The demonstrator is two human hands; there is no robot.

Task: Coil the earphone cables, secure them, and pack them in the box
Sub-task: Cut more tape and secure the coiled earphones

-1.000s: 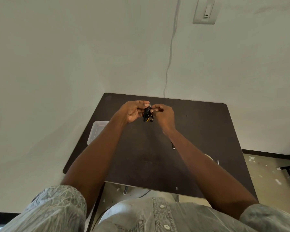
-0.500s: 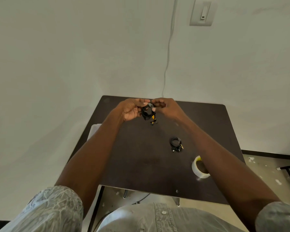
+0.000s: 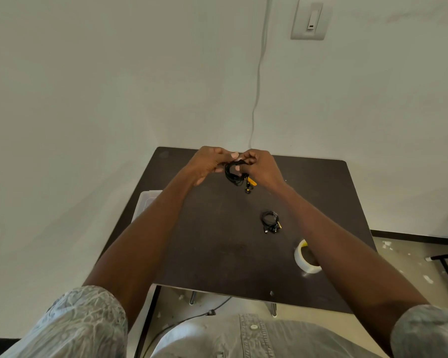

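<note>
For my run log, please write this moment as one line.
left hand: holds coiled earphone cable | right hand: pinches same coil | second coil: on table | tape roll: on table

Right arm (image 3: 321, 228) swung aside, uncovering second coil (image 3: 270, 221), tape roll (image 3: 305, 257).

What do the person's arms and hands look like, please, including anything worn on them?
Both forearms are bare, with no watch, rings or gloves visible. The left hand and right hand are bare too. Short pale grey patterned fabric sleeves cover the upper arms, matching a buttoned grey shirt.
</note>
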